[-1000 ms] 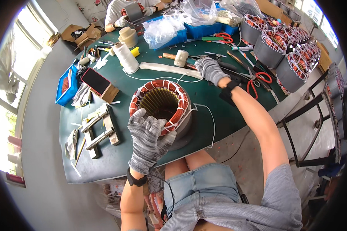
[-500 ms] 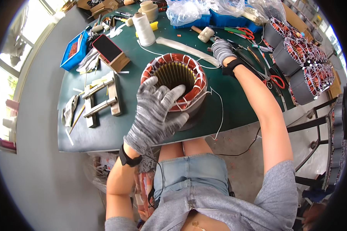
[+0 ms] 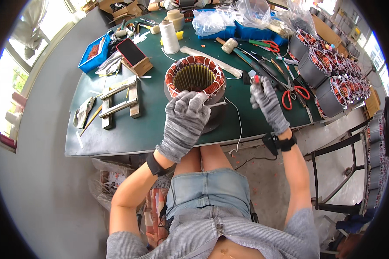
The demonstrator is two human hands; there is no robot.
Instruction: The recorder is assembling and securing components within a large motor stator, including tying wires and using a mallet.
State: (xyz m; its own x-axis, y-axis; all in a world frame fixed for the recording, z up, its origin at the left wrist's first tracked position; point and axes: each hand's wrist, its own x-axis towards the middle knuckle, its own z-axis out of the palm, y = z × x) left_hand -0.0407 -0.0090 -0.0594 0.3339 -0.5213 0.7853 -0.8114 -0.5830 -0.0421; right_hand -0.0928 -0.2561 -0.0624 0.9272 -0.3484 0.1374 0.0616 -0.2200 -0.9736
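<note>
Drawn back, the right hand (image 3: 269, 103) clasps one red-tipped object (image 3: 256, 79); the left hand (image 3: 185, 117), fingers bent, touches one stator (image 3: 196, 77), grip unclear.

Head camera: left fisheye of a side-by-side pair on the wearer's head, upright, facing down and forward. Near range: left hand (image 3: 183, 123) and right hand (image 3: 270, 105) around mid-frame, lap (image 3: 207, 190) below; window (image 3: 8, 90) bends along left rim.

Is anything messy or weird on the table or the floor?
A bit, yes. The white cord trails over the near edge of the green table, which looks untidy. The red-handled scissors lie with their handles apart, and little reddish scraps dot the floor, like dropped litter. Nothing looks clearly broken.
</note>
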